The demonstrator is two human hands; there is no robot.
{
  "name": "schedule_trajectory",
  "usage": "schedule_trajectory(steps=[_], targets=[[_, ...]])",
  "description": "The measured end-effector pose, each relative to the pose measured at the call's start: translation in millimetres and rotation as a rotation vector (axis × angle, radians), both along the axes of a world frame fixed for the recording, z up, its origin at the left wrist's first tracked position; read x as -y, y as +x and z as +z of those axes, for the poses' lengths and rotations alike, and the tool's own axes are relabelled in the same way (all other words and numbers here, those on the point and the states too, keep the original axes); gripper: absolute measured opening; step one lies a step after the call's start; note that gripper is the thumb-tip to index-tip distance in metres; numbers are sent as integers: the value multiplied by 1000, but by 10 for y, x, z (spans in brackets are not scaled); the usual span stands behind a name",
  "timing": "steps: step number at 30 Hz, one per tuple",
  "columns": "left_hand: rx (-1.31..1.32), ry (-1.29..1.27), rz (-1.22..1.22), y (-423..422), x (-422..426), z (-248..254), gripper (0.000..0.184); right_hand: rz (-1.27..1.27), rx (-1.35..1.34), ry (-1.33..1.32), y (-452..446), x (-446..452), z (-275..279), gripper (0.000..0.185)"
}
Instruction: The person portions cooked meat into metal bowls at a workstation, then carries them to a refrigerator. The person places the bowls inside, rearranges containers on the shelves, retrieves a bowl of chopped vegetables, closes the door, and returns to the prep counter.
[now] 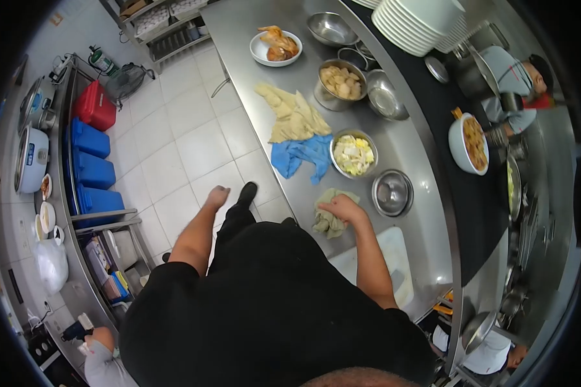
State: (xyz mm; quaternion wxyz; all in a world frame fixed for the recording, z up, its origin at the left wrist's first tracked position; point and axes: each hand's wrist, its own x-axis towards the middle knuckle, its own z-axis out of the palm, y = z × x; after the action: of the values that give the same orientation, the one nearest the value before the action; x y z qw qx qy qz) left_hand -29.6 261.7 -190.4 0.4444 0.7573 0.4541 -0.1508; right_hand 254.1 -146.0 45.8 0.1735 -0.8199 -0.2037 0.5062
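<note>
My right hand (345, 208) is at a crumpled pale green cloth (330, 226) on the steel counter, its fingers curled onto the fabric. My left hand (219, 196) hangs over the tiled floor with its fingers curled in and nothing seen in them. Just beyond the cloth are a metal bowl of chopped cabbage (354, 155) and stacked metal bowls (392, 193). A blue cloth (300, 157) and a yellow cloth (292, 115) lie at the counter edge. A white cutting board (394, 255) is partly hidden by my right forearm.
Farther along the counter (235, 39) stand a pot of pale chunks (340, 82) and a white bowl of roast chicken (276, 48). A raised black shelf (461, 193) carries stacked plates (410, 29) and a bowl of food (468, 144). Blue bins (95, 171) line the left. Other people work nearby.
</note>
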Motion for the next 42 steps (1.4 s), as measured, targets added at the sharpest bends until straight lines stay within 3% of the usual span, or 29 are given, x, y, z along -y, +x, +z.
schedule_trajectory(steps=[2, 4, 7, 10, 13, 15, 17, 19, 20, 23, 26, 31, 34, 42], targets=[[-65, 253, -114, 233, 138, 59, 63, -224, -135, 0, 31, -127, 30, 62], [-155, 158, -147, 456, 227, 272, 71, -290, -201, -51, 64, -254, 91, 63], [-161, 105, -328, 730, 62, 179, 70, -502, -321, -17, 21, -343, 142, 65], [-151, 91, -454, 1090, -535, -248, 67, -726, -357, 73, 6, -365, 89, 65], [47, 217, -273, 1405, -1015, -276, 61, -842, -331, 98, -23, -389, -1, 64], [28, 179, -236, 1646, -1308, -101, 60, -894, -320, 106, -74, -386, -22, 63], [-59, 198, -117, 1875, -1385, 505, 74, -944, -308, 144, -86, -402, -43, 62], [159, 341, 40, 2092, -1371, 753, 80, -941, -277, 169, -143, -398, -92, 61], [376, 484, 29, 2179, -1373, 609, 81, -960, -240, 197, -156, -371, -103, 61], [830, 766, -143, 2455, -1072, 1209, 83, -990, -174, 282, -274, -339, -185, 61], [946, 642, -235, 2494, -343, 2120, 80, -1047, -141, 384, -393, -312, -237, 60], [916, 601, -944, 2565, 650, 1803, 75, -1122, -80, 549, -584, -332, -173, 53], [867, 646, -1054, 2515, 939, 1853, 69, -1179, -60, 588, -654, -333, -205, 51], [903, 568, -1038, 2582, 948, 1865, 60, -1209, -44, 659, -735, -283, -299, 49]])
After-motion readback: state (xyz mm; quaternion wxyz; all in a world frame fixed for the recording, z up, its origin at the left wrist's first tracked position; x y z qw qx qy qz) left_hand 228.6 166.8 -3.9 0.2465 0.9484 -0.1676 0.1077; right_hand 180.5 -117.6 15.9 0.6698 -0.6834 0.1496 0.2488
